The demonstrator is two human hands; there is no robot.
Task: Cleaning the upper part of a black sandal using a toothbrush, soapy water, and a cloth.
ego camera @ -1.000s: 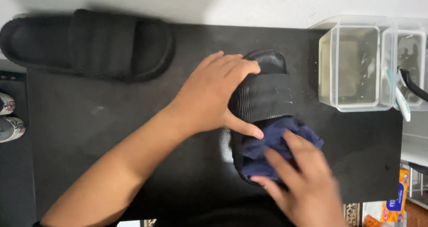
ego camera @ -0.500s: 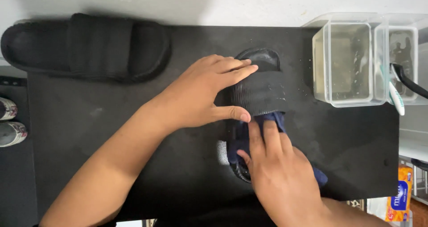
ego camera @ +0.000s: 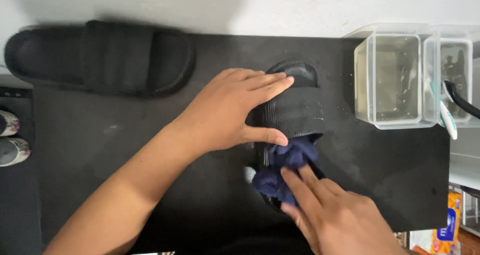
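Note:
A black slide sandal (ego camera: 295,105) lies on a black mat (ego camera: 125,150), toe toward the wall. My left hand (ego camera: 230,110) rests over the sandal's ribbed strap and holds it down, thumb along the strap's near edge. My right hand (ego camera: 335,215) presses a dark blue cloth (ego camera: 282,165) against the sandal's heel part with the fingers stretched out. The cloth is bunched up and covers most of the footbed behind the strap.
A second black sandal (ego camera: 100,57) lies at the mat's far left corner. Two clear plastic tubs (ego camera: 390,80) with water stand at the right, with a toothbrush (ego camera: 447,117) leaning on one. Shoes (ego camera: 7,137) sit at the left edge.
My right hand has drawn back toward me with the cloth, after pushing it up to the strap half a second ago. My left hand has stayed on the strap.

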